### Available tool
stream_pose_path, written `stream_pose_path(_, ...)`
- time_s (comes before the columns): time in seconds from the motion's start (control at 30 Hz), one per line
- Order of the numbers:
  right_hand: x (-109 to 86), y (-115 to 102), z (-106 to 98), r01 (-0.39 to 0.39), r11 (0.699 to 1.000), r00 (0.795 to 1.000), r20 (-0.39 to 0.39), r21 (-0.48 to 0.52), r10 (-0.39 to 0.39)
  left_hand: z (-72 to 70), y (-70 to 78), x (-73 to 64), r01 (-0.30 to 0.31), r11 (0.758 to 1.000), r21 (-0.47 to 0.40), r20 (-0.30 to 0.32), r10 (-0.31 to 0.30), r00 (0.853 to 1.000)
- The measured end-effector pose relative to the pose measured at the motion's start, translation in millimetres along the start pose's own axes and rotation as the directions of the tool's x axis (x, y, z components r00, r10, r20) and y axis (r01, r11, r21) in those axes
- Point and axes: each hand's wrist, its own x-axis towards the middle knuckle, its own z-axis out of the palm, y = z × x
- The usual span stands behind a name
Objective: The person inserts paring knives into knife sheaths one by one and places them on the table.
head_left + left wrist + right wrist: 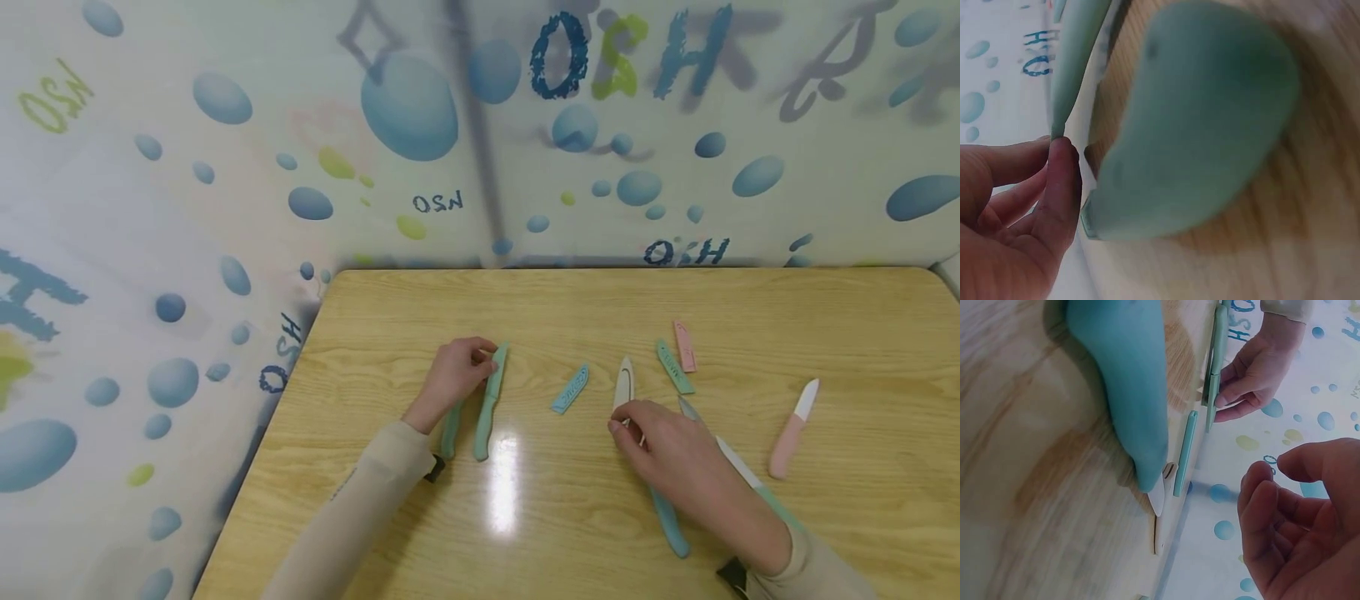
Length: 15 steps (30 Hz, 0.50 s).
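My left hand (457, 371) pinches the green cover at the blade end of a green-handled knife (484, 429) between thumb and fingers. In the left wrist view, the fingertips meet that narrow end. A second green handle (450, 433) lies beside it, partly hidden by the left wrist, and looms large and blurred in the left wrist view. My right hand (667, 446) hovers over a blue-handled knife (667, 521) with a pale, dark-outlined blade. Its fingers are loosely curled with nothing between them, apart from the knife in the right wrist view.
A blue blade cover (571, 389) lies mid-table, with green (675, 367) and pink (685, 346) covers farther right. A pink-handled knife (794, 429) lies at the right. Beneath the right forearm is a white-bladed green knife (738, 462), with another blade tip (687, 408) near it.
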Motion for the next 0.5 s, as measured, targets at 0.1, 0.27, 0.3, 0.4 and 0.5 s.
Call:
stream_pose_path(0.1, -0.1, 0.2, 0.5, 0.005, 1.0, 1.0, -0.005, 0.001, -0.005, 0.3, 0.1, 0.4, 0.003, 1.0, 0.031, 0.003, -0.003, 1.0)
stream_pose_path(0.27, -0.4, 0.9, 1.1, 0.003, 1.0, 1.0, -0.007, 0.004, -0.003, 2.1, -0.2, 2.1, -0.005, 0.996, 0.091, -0.001, 0.005, 1.0)
stream_pose_path(0.3, -0.4, 1.0, 1.0, 0.0, 1.0, 1.0, -0.005, 0.005, 0.0, 2.5, -0.4, 2.3, -0.007, 0.994, 0.105, 0.0, 0.007, 1.0)
stream_pose_path(0.4, -0.5, 1.8, 0.4, -0.007, 1.0, 1.0, 0.002, 0.006, 0.007, 3.1, -1.0, 2.1, -0.014, 0.989, 0.147, 0.0, 0.014, 1.0)
stream_pose_path(0.5, -0.5, 3.1, -0.8, -0.014, 1.0, 1.0, 0.01, 0.007, 0.014, 2.7, -0.5, 0.7, -0.019, 0.985, 0.169, -0.007, 0.021, 1.0)
